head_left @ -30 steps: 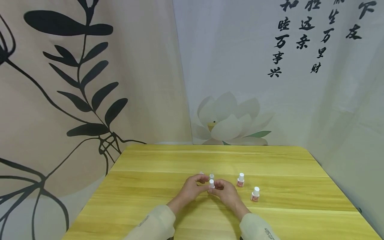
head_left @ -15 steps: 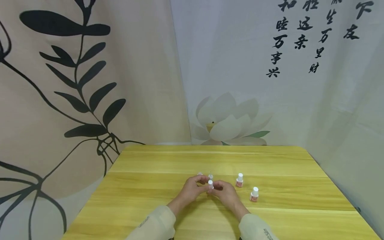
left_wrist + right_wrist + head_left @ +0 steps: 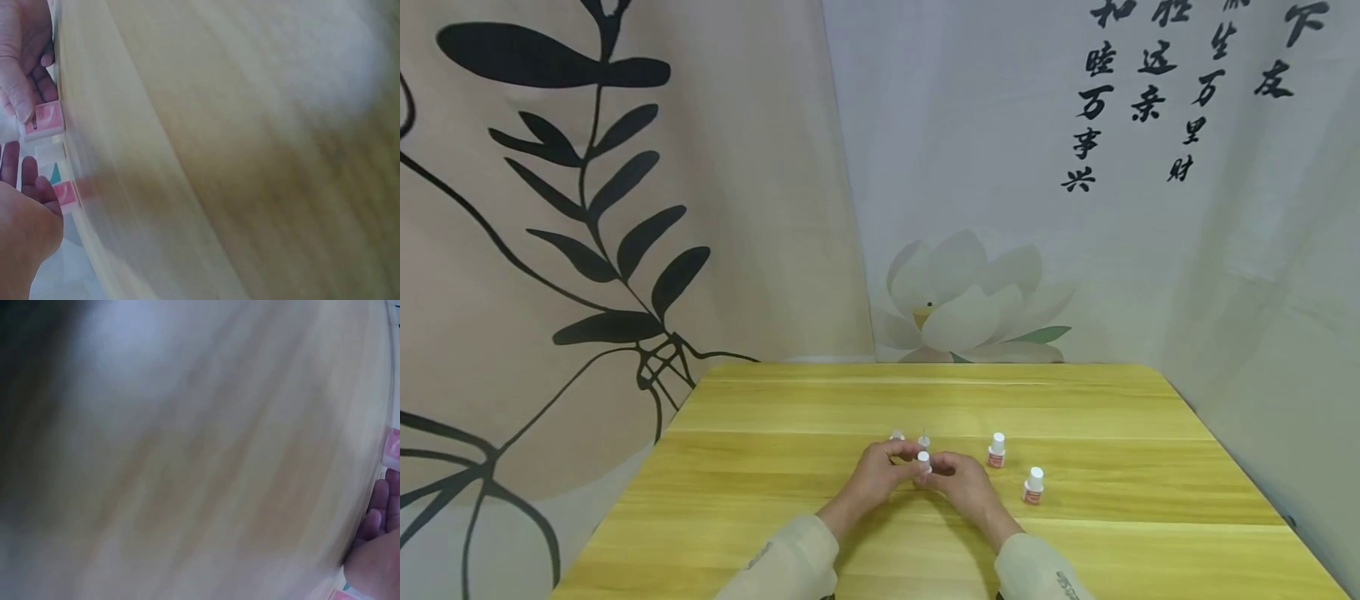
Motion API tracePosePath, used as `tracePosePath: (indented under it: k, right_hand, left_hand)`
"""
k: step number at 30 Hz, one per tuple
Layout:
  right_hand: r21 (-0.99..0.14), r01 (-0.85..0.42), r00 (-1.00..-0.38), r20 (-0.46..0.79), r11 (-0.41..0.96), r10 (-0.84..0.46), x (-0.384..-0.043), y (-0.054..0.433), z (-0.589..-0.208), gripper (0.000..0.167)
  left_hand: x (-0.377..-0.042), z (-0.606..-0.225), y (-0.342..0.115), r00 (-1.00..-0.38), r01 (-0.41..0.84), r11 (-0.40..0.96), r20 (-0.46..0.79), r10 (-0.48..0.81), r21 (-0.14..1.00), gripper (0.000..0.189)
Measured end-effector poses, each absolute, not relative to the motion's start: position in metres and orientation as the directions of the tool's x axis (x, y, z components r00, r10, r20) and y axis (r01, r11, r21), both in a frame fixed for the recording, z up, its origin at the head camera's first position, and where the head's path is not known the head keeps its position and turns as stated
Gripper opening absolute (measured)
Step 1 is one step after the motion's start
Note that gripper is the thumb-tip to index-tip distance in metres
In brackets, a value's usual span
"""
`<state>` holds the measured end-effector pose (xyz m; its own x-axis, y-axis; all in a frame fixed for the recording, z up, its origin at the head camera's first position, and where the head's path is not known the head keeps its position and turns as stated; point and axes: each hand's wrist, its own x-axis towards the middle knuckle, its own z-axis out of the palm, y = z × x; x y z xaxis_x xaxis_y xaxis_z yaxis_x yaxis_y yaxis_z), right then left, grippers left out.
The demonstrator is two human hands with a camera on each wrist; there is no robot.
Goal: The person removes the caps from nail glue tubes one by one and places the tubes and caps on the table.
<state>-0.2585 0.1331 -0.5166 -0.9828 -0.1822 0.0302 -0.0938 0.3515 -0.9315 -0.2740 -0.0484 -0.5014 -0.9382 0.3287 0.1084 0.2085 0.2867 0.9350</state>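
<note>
In the head view, a small white-capped bottle [image 3: 923, 459] stands between two hands at the middle of the table. My left hand [image 3: 880, 471] pinches it from the left, thumb and fingertips close to the cap. From the other side my right hand [image 3: 961, 485] grips its lower body, partly covering it. The left wrist view shows the right hand [image 3: 25, 56] with its thumb on a pink-labelled bottle [image 3: 49, 119]; the left hand [image 3: 28, 225] is below. Just behind the hands stands a pale bottle [image 3: 924, 440], partly hidden, with another white top [image 3: 897, 435] to its left.
To the right of the hands, two white bottles with red labels stand upright: one farther back [image 3: 996, 451], the other nearer [image 3: 1033, 486]. The wooden table [image 3: 760, 408] ends at a printed curtain [image 3: 790, 208].
The whole head view has shifted slightly left. Both hands stay around the bottle in nearly the same pose, and the other bottles stay in place on the table.
</note>
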Motion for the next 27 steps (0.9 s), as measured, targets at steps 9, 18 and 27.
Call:
tracePosePath:
  k: [9,18,27]
  right_hand:
    - [-0.932,-0.081,-0.981,0.012,0.353,-0.195,-0.260,0.134,-0.517,0.022]
    - [-0.931,-0.086,-0.980,0.015,0.354,-0.198,-0.259,0.134,-0.515,0.021]
    - [-0.926,-0.076,-0.978,-0.004,0.369,-0.211,-0.259,0.137,-0.516,0.025]
  left_hand:
    - [-0.269,-0.493,-0.050,-0.931,0.217,0.265,0.118,0.346,0.940,0.018]
    - [-0.277,-0.502,-0.051,-0.932,0.227,0.291,0.121,0.341,0.930,0.015]
    - [-0.278,-0.501,-0.052,-0.929,0.203,0.262,0.100,0.357,0.943,0.014]
